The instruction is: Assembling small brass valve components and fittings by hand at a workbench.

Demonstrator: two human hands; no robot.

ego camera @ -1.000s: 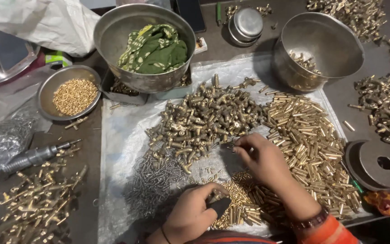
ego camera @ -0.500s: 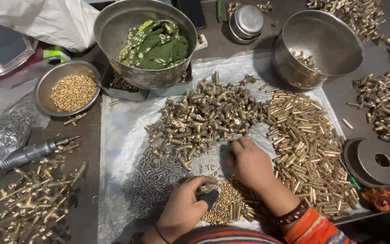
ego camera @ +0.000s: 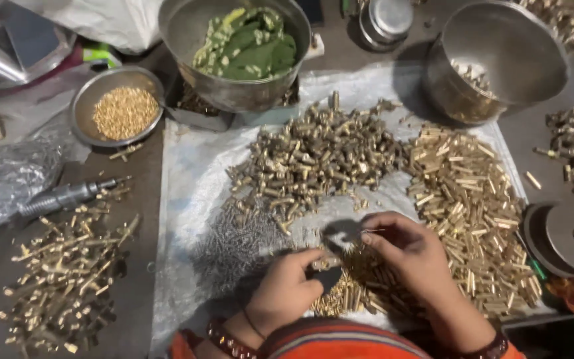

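The thin metal pin (ego camera: 371, 231) sits pinched in the fingertips of your right hand (ego camera: 410, 256), its long axis lying roughly level and pointing left, toward your left hand (ego camera: 287, 286). That left hand is closed around a small brass part (ego camera: 320, 260) — only a little of it shows past the fingers — so pin tip and part are near each other, nearly in line, above the near-middle of the pale plastic sheet (ego camera: 187, 166) spread on the tabletop. The right hand is the one carrying the pin; the left is just beside and slightly nearer you.

Directly under both hands lies a small heap of short brass tubes (ego camera: 347, 296). To the left of the left hand spreads a grey patch of loose pins (ego camera: 230, 242). Farther out, toward the sheet's far edge, sits the big pile of brass fittings (ego camera: 320, 156), and along its right edge a pile of straight brass sleeves (ego camera: 466, 199).
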